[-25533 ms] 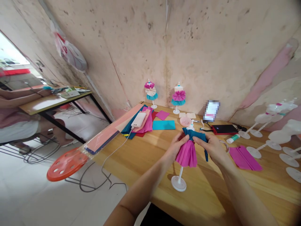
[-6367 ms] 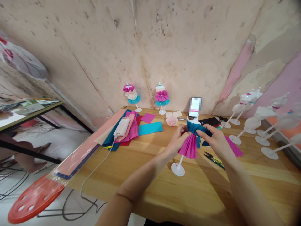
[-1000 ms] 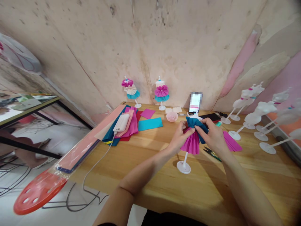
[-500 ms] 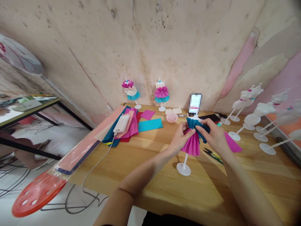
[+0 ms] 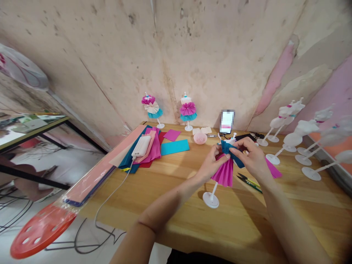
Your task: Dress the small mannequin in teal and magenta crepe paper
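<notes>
Wooden tabletop (image 5: pixel 165 187), phone screen (image 5: pixel 227 122) pixelated, both hands (image 5: pixel 211 163) pinching blue strip (image 5: pixel 226 147)

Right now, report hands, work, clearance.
Left fingers, right fingers pinching dark teal gathered strip. Magenta pleated skirt below, on white mannequin stand. Dark-bladed snips nearby, seemingly clear.

The left forearm (image 5: pixel 170 203) slants up to the right from a bent elbow, and the right forearm (image 5: pixel 286 216) slants up to the left. The left hand (image 5: pixel 211 162) and the right hand (image 5: pixel 252 157) nearly meet, fingers curled, both thumbs pressing inward in a pinch.
</notes>
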The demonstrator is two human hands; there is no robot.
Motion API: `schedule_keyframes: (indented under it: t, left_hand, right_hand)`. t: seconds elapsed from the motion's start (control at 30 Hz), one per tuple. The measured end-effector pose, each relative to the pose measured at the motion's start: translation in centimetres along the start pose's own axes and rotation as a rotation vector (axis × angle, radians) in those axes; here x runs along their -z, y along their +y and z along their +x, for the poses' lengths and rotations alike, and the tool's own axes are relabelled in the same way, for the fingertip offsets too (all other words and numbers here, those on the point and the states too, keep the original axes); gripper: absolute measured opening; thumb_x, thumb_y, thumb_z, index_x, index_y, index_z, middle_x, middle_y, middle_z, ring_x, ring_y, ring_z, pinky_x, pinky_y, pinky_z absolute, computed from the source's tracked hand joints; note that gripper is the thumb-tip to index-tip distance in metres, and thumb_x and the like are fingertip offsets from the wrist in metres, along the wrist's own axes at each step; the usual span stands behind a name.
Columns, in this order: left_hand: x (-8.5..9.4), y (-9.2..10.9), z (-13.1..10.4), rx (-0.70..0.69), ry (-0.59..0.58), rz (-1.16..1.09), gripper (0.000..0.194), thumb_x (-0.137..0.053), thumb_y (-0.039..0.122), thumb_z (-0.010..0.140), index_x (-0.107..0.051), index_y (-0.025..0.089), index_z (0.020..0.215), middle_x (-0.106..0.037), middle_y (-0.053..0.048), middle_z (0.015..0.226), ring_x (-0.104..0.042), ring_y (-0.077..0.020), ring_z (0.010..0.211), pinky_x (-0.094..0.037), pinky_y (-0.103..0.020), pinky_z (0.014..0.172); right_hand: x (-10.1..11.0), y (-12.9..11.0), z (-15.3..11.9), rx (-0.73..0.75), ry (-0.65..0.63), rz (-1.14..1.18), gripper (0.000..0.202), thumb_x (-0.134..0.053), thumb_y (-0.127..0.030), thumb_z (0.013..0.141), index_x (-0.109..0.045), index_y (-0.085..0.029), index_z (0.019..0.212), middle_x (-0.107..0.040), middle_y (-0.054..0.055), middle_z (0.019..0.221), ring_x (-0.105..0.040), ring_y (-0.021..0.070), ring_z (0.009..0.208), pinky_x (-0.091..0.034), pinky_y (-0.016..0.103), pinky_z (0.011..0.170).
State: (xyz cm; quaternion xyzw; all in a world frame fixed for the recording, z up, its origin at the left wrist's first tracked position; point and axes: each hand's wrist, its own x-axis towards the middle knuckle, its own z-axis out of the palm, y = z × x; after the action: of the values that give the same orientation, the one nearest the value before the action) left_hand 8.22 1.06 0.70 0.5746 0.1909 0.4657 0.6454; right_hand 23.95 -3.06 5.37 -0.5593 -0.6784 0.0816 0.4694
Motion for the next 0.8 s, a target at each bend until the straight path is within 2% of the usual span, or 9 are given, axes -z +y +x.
schedule_keyframes:
  t: [0.1, 0.33, 0.47, 0.57, 0.7, 0.8]
  left_hand:
    - [-0.1, -0.2, -0.1, -0.011, -0.040, 0.008, 0.035, -0.065, 0.038, 0.084, -0.052, 0.016, 0.109, -0.060, -0.010, 0.114, -0.057, -0.0214, 0.110, -0.041, -0.040, 0.101]
    - [-0.6, -0.6, -0.4, -0.018, -0.051, 0.008, 0.032, -0.063, 0.037, 0.086, -0.052, 0.017, 0.108, -0.060, -0.009, 0.112, -0.056, -0.0204, 0.109, -0.041, -0.039, 0.101]
    - [-0.7, -0.8, -0.5, 0.068, -0.012, -0.045, 0.032, -0.066, 0.037, 0.083, -0.054, 0.017, 0.105, -0.062, -0.008, 0.108, -0.057, -0.0204, 0.106, -0.041, -0.040, 0.101]
    - [-0.4, -0.9, -0.2, 0.154, 0.033, -0.124, 0.034, -0.068, 0.036, 0.081, -0.055, 0.017, 0.106, -0.063, -0.008, 0.107, -0.059, -0.0202, 0.102, -0.042, -0.040, 0.098]
    - [0.4, -0.9, 0.3, 0.166, 0.108, -0.160, 0.034, -0.068, 0.036, 0.080, -0.056, 0.017, 0.106, -0.065, -0.007, 0.106, -0.061, -0.0194, 0.097, -0.045, -0.039, 0.095]
    - [0.8, -0.8, 0.6, 0.138, 0.131, -0.142, 0.035, -0.068, 0.034, 0.081, -0.056, 0.017, 0.109, -0.065, -0.007, 0.109, -0.061, -0.0196, 0.100, -0.045, -0.038, 0.096]
  right_hand:
    - [0.1, -0.2, -0.1, 0.025, 0.028, -0.030, 0.014, -0.064, -0.035, 0.086, -0.062, -0.021, 0.083, -0.058, 0.002, 0.087, -0.055, 0.0170, 0.078, -0.044, 0.031, 0.069]
    - [-0.2, -0.8, -0.2, 0.018, 0.085, -0.140, 0.015, -0.063, -0.036, 0.086, -0.062, -0.022, 0.082, -0.058, 0.003, 0.085, -0.054, 0.0164, 0.073, -0.041, 0.030, 0.065]
    - [-0.5, -0.2, -0.1, -0.002, 0.145, -0.181, 0.019, -0.060, -0.041, 0.088, -0.062, -0.021, 0.088, -0.061, 0.004, 0.087, -0.055, 0.0172, 0.074, -0.042, 0.032, 0.068]
    - [-0.6, 0.7, 0.1, -0.086, 0.168, -0.115, 0.026, -0.055, -0.046, 0.091, -0.059, -0.021, 0.099, -0.064, 0.004, 0.090, -0.057, 0.0171, 0.073, -0.044, 0.032, 0.067]
    - [-0.7, 2.1, 0.2, -0.199, 0.045, 0.046, 0.034, -0.052, -0.052, 0.090, -0.057, -0.021, 0.103, -0.064, 0.003, 0.089, -0.058, 0.0171, 0.074, -0.045, 0.030, 0.063]
    - [-0.6, 2.4, 0.3, -0.241, -0.071, 0.139, 0.040, -0.063, -0.054, 0.082, -0.055, -0.020, 0.101, -0.063, 0.003, 0.088, -0.058, 0.0175, 0.075, -0.045, 0.029, 0.062]
